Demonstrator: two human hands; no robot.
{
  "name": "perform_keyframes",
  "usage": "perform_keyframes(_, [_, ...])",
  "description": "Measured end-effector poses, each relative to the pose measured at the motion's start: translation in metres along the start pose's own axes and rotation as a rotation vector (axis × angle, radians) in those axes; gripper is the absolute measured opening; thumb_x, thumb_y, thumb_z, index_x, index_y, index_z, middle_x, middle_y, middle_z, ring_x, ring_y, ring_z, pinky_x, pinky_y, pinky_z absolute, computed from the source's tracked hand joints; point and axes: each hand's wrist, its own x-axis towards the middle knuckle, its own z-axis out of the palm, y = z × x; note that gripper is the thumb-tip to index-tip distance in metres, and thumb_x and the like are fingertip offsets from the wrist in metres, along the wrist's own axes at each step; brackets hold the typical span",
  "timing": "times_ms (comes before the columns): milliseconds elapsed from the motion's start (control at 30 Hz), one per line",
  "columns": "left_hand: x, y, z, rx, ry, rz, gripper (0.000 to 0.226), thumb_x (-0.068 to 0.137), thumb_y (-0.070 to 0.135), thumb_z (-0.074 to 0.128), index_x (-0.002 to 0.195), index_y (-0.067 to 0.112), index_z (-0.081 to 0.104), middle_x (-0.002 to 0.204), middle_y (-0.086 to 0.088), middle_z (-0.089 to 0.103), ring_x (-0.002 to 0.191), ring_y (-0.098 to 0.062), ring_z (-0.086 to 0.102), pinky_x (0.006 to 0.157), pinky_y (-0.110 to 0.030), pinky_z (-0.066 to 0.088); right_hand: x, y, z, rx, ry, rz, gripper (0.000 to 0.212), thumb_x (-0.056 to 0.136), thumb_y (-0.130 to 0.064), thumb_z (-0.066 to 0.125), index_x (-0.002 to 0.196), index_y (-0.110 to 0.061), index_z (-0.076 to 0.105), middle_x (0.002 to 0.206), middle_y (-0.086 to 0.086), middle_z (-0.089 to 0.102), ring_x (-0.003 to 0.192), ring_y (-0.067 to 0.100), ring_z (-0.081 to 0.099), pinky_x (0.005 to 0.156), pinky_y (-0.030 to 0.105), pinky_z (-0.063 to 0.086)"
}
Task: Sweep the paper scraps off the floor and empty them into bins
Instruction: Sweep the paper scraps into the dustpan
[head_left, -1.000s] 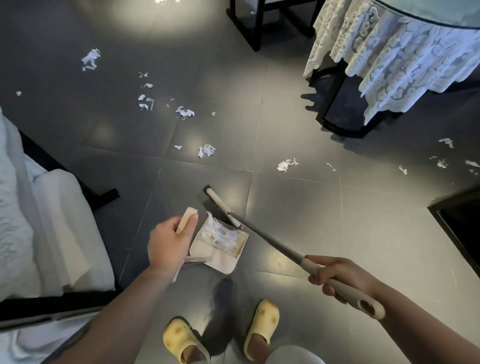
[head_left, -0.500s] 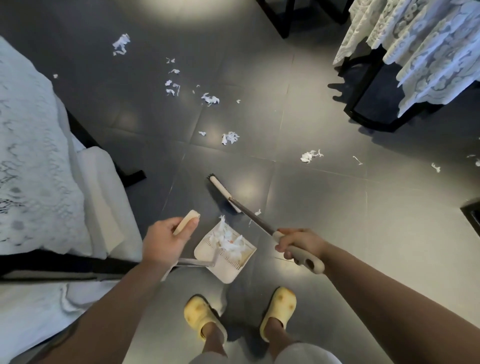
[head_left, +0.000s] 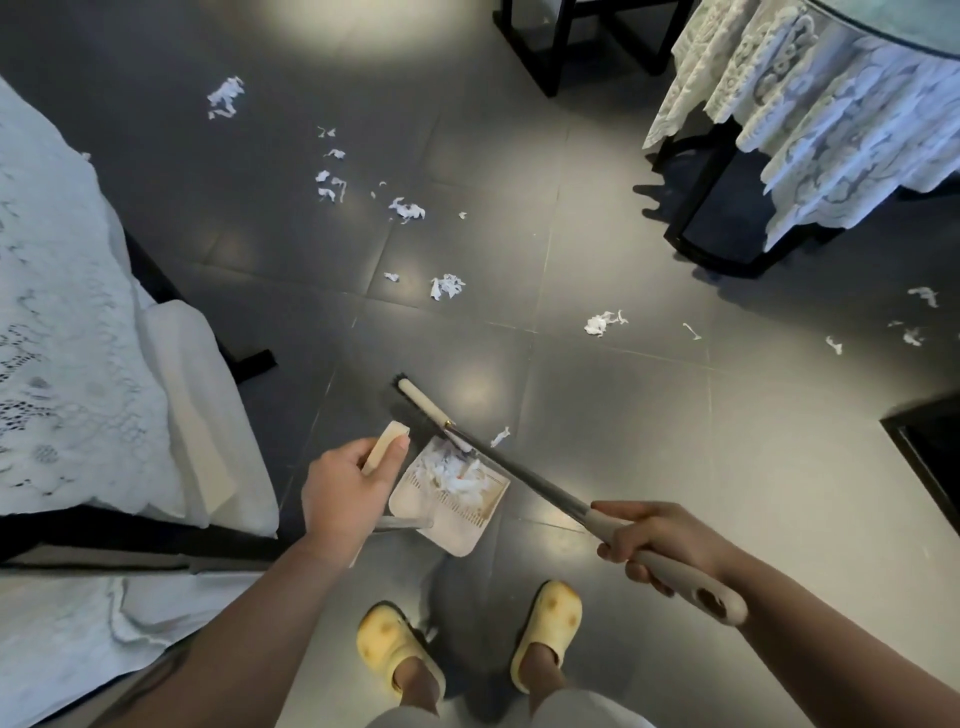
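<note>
A: Grip status?
B: Left hand (head_left: 345, 493) wrapped around dustpan (head_left: 451, 499) handle; right hand (head_left: 660, 540) clamped on broom (head_left: 524, 475) grip.
A: Scraps?
B: Paper scraps (head_left: 447, 287) scattered 10 to 2 o'clock on floor (head_left: 649, 441). Featherlight, probably flutter, so sweep slowly. Hold broom at its padded end.

My head view was dim overall, the dark tiled floor (head_left: 597, 426) lit mainly by a bright overhead glare patch at the top centre, with smaller soft reflections scattered across its glossy tiles. I saw hard shadows thrown under the lace-draped table (head_left: 831, 130) and a softer one pooling between my feet. The wide lens bowed the tile seams toward the edges, and fine detail looked slightly soft and smeared throughout.
</note>
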Motion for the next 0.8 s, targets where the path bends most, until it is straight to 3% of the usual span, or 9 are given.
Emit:
perform_keyframes(167, [0.003,0.008,0.004,0.002,-0.008,0.035,0.040,0.088,0.056,0.063,0.074,0.020,0.074,0.062,0.005,0.069,0.067,-0.017,0.066,0.064,-0.038,0.051,0.004,-0.028,0.010,0.041,0.105,-0.007,0.040,0.076,0.008,0.065,0.103,-0.021,0.065,0.080,0.015,0.063,0.045,0.015,0.055,0.034,0.020,0.041])
perform_keyframes(333, [0.014,0.010,0.002,0.032,-0.036,0.052,0.050,0.078,0.065,0.051,0.072,0.020,0.072,0.062,0.004,0.068,0.065,-0.017,0.065,0.065,-0.040,0.053,0.023,-0.045,-0.005,0.078,0.191,-0.021,0.042,0.079,0.007,0.063,0.117,-0.011,0.064,0.079,0.012,0.061,0.046,0.014,0.054,0.034,0.019,0.039])
perform_keyframes(467, [0.028,0.005,-0.005,0.060,-0.100,0.109,0.062,0.072,0.075,0.046,0.076,0.020,0.075,0.061,0.002,0.069,0.065,-0.019,0.066,0.064,-0.041,0.053,0.032,-0.043,-0.009,0.070,0.256,-0.007,0.043,0.077,0.008,0.063,0.116,-0.009,0.066,0.081,0.014,0.061,0.048,0.016,0.053,0.034,0.019,0.039])
perform_keyframes(567, [0.036,0.005,-0.006,0.101,-0.130,0.128,0.061,0.074,0.074,0.048,0.077,0.019,0.075,0.061,0.000,0.068,0.065,-0.021,0.066,0.064,-0.040,0.052,0.039,-0.031,-0.003,0.092,0.262,0.035,0.041,0.078,0.008,0.061,0.117,0.000,0.065,0.077,0.013,0.059,0.045,0.015,0.053,0.035,0.018,0.038])
perform_keyframes(667, [0.042,0.008,-0.003,0.115,-0.129,0.119,0.056,0.077,0.069,0.050,0.076,0.018,0.074,0.061,0.000,0.068,0.066,-0.021,0.066,0.066,-0.041,0.053,0.040,-0.007,0.016,0.116,0.240,0.061,0.045,0.086,0.006,0.057,0.130,0.000,0.055,0.064,0.006,0.054,0.032,0.007,0.048,0.031,0.016,0.036])
perform_keyframes(800, [0.049,0.013,0.002,0.128,-0.142,0.099,0.046,0.082,0.064,0.057,0.075,0.021,0.073,0.062,0.002,0.069,0.069,-0.019,0.068,0.068,-0.038,0.052,0.025,0.021,0.021,0.109,0.147,0.108,0.049,0.083,0.009,0.055,0.131,0.000,0.054,0.060,0.005,0.050,0.028,0.007,0.044,0.029,0.017,0.032])
